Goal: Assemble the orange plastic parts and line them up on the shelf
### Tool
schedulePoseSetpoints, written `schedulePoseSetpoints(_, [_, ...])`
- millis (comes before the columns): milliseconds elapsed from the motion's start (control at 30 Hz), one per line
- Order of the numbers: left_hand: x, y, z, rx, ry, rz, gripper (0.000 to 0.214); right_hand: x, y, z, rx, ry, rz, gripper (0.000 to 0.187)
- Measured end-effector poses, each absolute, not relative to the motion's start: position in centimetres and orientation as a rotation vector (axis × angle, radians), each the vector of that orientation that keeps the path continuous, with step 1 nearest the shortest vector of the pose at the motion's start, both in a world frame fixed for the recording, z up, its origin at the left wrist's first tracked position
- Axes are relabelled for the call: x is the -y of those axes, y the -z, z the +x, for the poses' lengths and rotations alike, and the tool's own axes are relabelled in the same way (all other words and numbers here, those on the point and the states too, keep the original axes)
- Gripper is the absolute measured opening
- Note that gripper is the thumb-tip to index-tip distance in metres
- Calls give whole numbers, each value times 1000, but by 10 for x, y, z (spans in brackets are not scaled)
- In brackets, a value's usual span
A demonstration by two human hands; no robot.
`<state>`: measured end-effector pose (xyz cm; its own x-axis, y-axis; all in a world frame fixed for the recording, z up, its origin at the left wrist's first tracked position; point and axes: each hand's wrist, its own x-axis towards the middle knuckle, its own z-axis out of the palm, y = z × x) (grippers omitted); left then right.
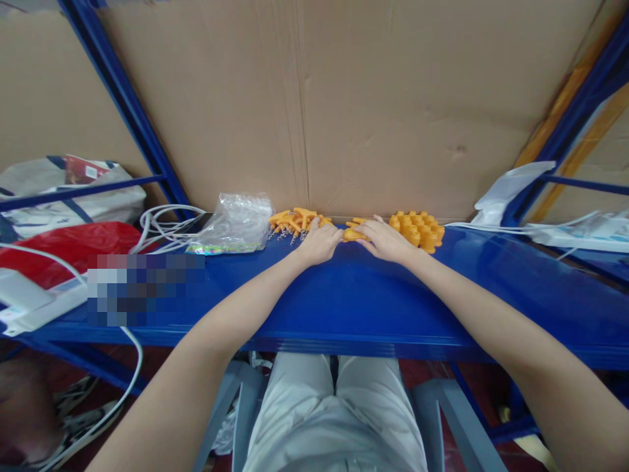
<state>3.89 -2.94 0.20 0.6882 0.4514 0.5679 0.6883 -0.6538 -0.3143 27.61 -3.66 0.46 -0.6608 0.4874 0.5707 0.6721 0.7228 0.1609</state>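
My left hand rests on the blue shelf with its fingers curled, beside a pile of orange T-shaped plastic pieces with metal screws. My right hand is closed around one orange plastic piece held between the two hands. To the right of my right hand lies a cluster of orange round plastic parts. What my left fingers hold, if anything, is hidden.
A clear plastic bag lies left of the orange pile, next to white cables. A red bag and a white device sit far left. A white power strip lies at the right. Cardboard backs the shelf.
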Motion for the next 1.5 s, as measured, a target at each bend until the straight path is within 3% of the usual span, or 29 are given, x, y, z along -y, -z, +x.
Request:
schedulePoseSetpoints(400, [33,-7,38,909,643,-2390,29,28,7,275,2273,256,-865,43])
schedulePoseSetpoints(1067, [37,-22,46,1062,809,-2500,34,51,-20,273,2271,732,-1030,40])
schedulePoseSetpoints(1500, [27,-35,44,1280,1047,-3249,23,44,-21,279,2364,894,-912,45])
